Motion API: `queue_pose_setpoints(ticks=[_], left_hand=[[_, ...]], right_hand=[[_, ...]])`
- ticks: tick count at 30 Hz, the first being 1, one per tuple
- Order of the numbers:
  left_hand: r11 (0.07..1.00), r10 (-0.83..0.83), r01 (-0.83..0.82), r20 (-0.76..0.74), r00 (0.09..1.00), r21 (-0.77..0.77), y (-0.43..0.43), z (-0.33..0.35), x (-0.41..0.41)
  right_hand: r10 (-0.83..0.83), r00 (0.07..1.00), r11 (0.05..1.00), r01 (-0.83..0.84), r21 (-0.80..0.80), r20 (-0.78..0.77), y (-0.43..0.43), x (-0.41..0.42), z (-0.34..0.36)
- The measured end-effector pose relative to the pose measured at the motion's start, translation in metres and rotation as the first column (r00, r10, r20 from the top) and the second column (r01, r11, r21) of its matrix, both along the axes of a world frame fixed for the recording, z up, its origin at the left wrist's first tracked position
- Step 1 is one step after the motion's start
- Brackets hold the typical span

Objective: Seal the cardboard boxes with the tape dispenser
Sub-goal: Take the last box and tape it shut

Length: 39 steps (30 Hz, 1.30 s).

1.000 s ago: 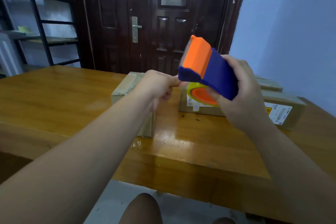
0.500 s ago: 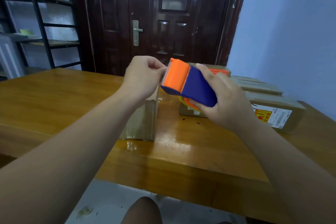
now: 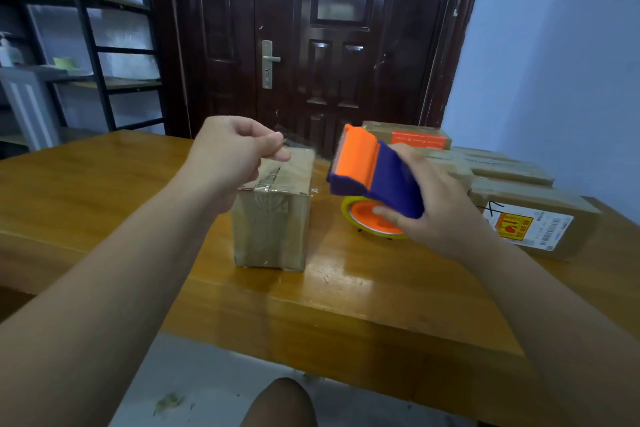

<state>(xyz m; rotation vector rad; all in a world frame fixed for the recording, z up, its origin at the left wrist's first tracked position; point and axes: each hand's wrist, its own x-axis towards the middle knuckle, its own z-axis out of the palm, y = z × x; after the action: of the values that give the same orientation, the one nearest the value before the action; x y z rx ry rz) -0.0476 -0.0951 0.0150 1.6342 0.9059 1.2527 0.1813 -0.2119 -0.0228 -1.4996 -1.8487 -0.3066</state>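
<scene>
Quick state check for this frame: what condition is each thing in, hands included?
Small brown cardboard box: flaps closed, top seam taped.
Orange and blue tape dispenser: held off the wooden table, right of the box.
Left hand: pinches a clear tape end above the box.
Right hand: grips the dispenser.
Dark wooden door: closed.
Labelled flat cardboard box: closed, lying on the table.

Partly hidden: yellow-rimmed orange tape roll (image 3: 369, 222), behind blue-and-orange plastic tape dispenser (image 3: 379, 177) and right hand (image 3: 438, 215). Faint, extent unclear: clear tape strip (image 3: 296, 139) pinched by fingers (image 3: 273, 141) of left hand (image 3: 228, 149). Illegible: print on white shipping label (image 3: 530, 226).
</scene>
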Motion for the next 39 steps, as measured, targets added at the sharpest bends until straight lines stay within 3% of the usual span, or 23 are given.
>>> queue_pose_setpoints(ticks=[5,9,13,19,22,25,28,39], left_hand=[[0.997,0.082,-0.082,-0.064,0.995,-0.004,0.003,-0.014,-0.023],[0.975,0.209,-0.204,-0.049,0.977,0.089,0.000,-0.021,-0.045],[0.963,0.254,-0.250,-0.030,0.967,0.098,0.001,-0.028,-0.059],[0.877,0.467,-0.427,-0.184,0.865,0.222,0.009,-0.048,-0.054],[0.910,0.411,-0.395,-0.159,0.898,0.126,0.015,-0.052,-0.052],[0.956,0.282,-0.287,-0.084,0.956,-0.063,0.020,-0.056,-0.050],[0.956,0.202,-0.202,-0.024,0.979,-0.210,0.023,-0.059,-0.050],[0.950,0.178,-0.171,0.001,0.984,-0.260,0.030,-0.054,-0.049]], right_hand=[[0.061,0.998,0.998,-0.060,-0.020,0.005,0.006,-0.012,0.009],[0.066,0.980,0.992,-0.043,-0.121,0.190,0.012,-0.019,0.015],[0.111,0.992,0.988,-0.104,-0.112,0.055,0.016,-0.024,0.013],[0.127,0.979,0.981,-0.148,-0.127,-0.158,0.021,-0.018,0.021],[0.114,0.987,0.980,-0.131,-0.149,-0.115,0.025,-0.018,0.025],[0.090,0.996,0.981,-0.083,-0.178,0.029,0.030,-0.015,0.027],[0.078,0.995,0.978,-0.064,-0.199,0.060,0.034,-0.010,0.026],[0.059,0.998,0.981,-0.064,-0.181,-0.033,0.038,-0.008,0.017]])
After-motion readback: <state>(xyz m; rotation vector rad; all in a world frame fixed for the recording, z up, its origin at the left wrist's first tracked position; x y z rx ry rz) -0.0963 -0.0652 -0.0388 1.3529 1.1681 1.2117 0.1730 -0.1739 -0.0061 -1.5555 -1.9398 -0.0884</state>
